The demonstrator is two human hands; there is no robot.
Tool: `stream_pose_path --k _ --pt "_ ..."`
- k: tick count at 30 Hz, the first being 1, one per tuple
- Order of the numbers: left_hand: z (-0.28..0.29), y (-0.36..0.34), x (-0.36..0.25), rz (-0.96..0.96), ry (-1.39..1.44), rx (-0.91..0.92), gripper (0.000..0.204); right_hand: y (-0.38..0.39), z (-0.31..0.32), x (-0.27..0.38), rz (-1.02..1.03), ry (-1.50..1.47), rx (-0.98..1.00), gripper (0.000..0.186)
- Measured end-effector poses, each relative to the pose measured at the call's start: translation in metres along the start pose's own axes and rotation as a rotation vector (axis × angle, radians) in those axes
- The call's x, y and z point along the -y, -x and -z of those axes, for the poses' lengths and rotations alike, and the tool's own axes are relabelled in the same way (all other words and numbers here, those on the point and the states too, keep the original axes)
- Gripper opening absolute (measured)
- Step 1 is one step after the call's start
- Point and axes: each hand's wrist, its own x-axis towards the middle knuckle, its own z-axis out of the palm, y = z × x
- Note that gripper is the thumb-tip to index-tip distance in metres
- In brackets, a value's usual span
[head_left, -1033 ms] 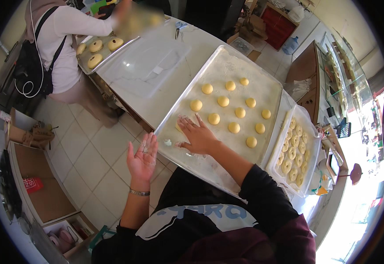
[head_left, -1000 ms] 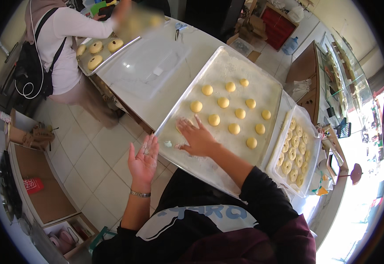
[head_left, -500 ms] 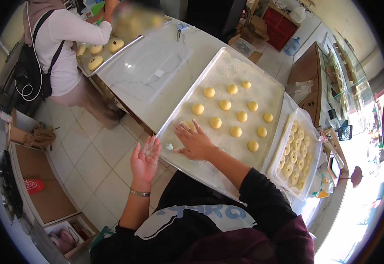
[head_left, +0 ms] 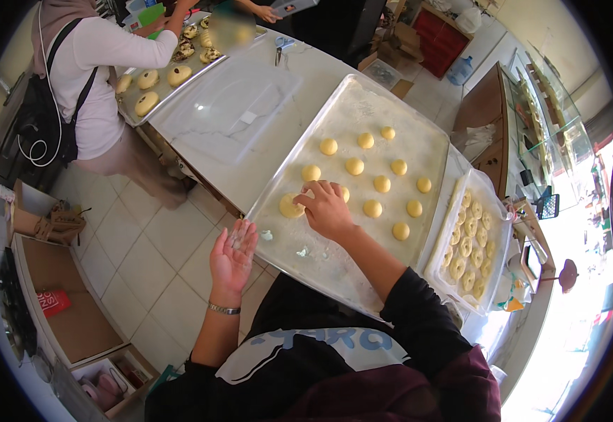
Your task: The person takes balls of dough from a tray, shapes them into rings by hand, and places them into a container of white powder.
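Observation:
My left hand [head_left: 233, 254] is palm up beside the large metal tray's [head_left: 276, 169] near-left edge, fingers apart and floury, holding nothing. My right hand [head_left: 326, 209] is over the tray, fingers bent and closed at the right edge of a flattened dough disc [head_left: 289, 206]; what is under the fingers is hidden. Several round yellow dough balls [head_left: 382, 183] sit spaced out on the tray. To its right, a plastic-covered tray [head_left: 469, 235] holds ring-shaped dough pieces. A clear plastic sheet or lid [head_left: 233, 105] lies on the worktop left of the large tray.
A co-worker [head_left: 102, 105] stands at the upper left by a tray of larger buns [head_left: 148, 79]; another person's hand [head_left: 268, 13] is near a grey box at the top. Scissors [head_left: 280, 50] lie on the worktop [head_left: 299, 70]. A glass display case [head_left: 545, 133] stands right, cardboard shelving [head_left: 67, 288] lower left.
My right hand has gone from spread flat over the dough to curled fingers, moving slightly right and uncovering the flattened disc. The co-worker's arm shifted; another person's hand with a box appeared.

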Motion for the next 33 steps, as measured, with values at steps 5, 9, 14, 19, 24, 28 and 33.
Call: stream_pose_path --k 5,9,14,19,24,28,33 --pt "0.002 0.003 -0.001 -0.001 -0.010 0.001 0.036 -0.001 0.000 0.001 0.003 0.057 0.086 0.023" --pt "0.000 0.006 -0.002 -0.027 -0.029 -0.041 0.034 -0.002 0.001 0.008 0.023 0.151 0.190 0.017" --pt "-0.004 0.005 0.004 0.003 -0.020 -0.043 0.035 0.003 0.000 0.011 0.074 0.219 0.154 0.021" --pt "0.005 -0.005 0.025 0.211 -0.284 0.075 0.035 0.011 -0.027 0.006 0.123 0.343 0.080 0.030" --pt "-0.023 -0.007 0.065 0.073 -0.514 -0.057 0.031 0.014 0.002 0.026 -0.025 -0.044 0.105 0.036" --pt "-0.052 -0.005 0.081 -0.050 -0.567 0.100 0.022 0.026 0.043 0.054 -0.044 0.062 -0.104 0.031" --pt "-0.069 -0.005 0.093 -0.171 -0.723 0.245 0.020 0.051 0.069 0.078 -0.216 0.191 -0.264 0.032"
